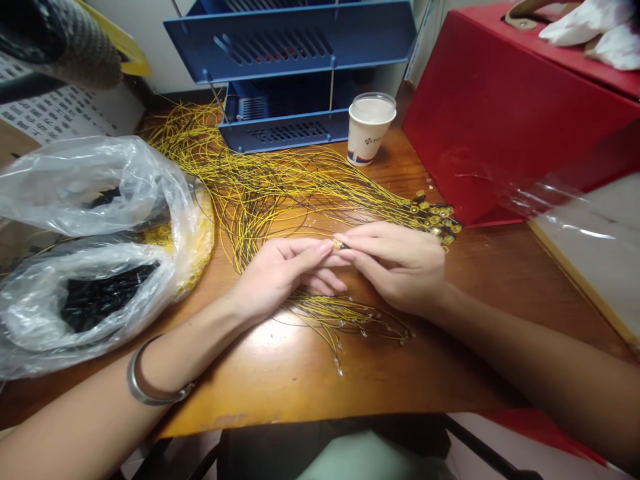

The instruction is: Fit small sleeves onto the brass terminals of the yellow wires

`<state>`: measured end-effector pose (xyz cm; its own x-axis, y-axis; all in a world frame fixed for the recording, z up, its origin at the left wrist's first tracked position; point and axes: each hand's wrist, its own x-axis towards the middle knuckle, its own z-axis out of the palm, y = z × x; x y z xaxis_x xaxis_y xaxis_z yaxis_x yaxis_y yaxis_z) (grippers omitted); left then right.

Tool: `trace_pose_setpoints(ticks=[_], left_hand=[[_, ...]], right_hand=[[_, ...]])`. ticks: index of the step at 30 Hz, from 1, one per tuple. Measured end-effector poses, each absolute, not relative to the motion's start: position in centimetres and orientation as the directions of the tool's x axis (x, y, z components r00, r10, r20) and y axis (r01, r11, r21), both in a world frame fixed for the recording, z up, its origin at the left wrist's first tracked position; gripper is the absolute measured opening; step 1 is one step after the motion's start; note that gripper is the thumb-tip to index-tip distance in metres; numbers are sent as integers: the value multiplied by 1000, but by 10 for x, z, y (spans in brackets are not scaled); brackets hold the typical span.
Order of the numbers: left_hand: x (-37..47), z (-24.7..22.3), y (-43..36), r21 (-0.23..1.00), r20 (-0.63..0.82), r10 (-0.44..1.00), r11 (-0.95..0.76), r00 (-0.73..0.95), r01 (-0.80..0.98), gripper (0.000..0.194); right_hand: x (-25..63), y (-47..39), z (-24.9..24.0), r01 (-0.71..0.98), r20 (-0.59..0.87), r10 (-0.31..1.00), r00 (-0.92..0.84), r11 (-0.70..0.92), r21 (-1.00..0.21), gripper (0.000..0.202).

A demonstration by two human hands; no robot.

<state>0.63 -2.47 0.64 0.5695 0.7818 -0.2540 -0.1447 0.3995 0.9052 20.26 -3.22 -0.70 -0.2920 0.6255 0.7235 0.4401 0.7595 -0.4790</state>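
Near the middle of the wooden table, my left hand [295,267] pinches the end of a wire close to a small brass-and-black connector [341,245]. From the right, my right hand [400,263] grips the black part of that connector between thumb and fingers. Beneath my left hand fan out yellow and black wires [320,310] with small bare or clear-tipped ends. Behind both hands runs a long bundle of yellow and black wires [300,177]. At its right end lies a cluster of brass-faced black connectors [435,217].
Clear plastic bags [175,200] stand at left, one holding black pieces [105,293]. A lidded paper cup [369,130] is before a blue tiered tray [295,50]. A red box [500,113] occupies the right back. The wooden table [240,387] ends at the front edge.
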Motion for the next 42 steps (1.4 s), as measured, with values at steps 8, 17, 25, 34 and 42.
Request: trace_pose_setpoints(ticks=[8, 17, 25, 34, 42], left_hand=[[7, 6, -27, 932, -218, 776, 345, 591, -109, 33], [5, 8, -32, 992, -64, 833, -7, 550, 126, 40], [4, 9, -35, 843, 87, 793, -381, 603, 380, 39], [5, 13, -36, 840, 113, 738, -428, 666, 332, 31], [7, 13, -30, 904, 86, 718, -348, 691, 250, 45]], right_hand=[[200, -32, -12, 416, 719, 629, -294, 762, -496, 14], [202, -32, -11, 326, 470, 798, -378, 590, -739, 16], [203, -33, -5, 264, 320, 828, -460, 471, -841, 24], [200, -37, -1, 188, 149, 825, -544, 293, -938, 42], [194, -36, -5, 1, 89, 832, -547, 106, -994, 39]])
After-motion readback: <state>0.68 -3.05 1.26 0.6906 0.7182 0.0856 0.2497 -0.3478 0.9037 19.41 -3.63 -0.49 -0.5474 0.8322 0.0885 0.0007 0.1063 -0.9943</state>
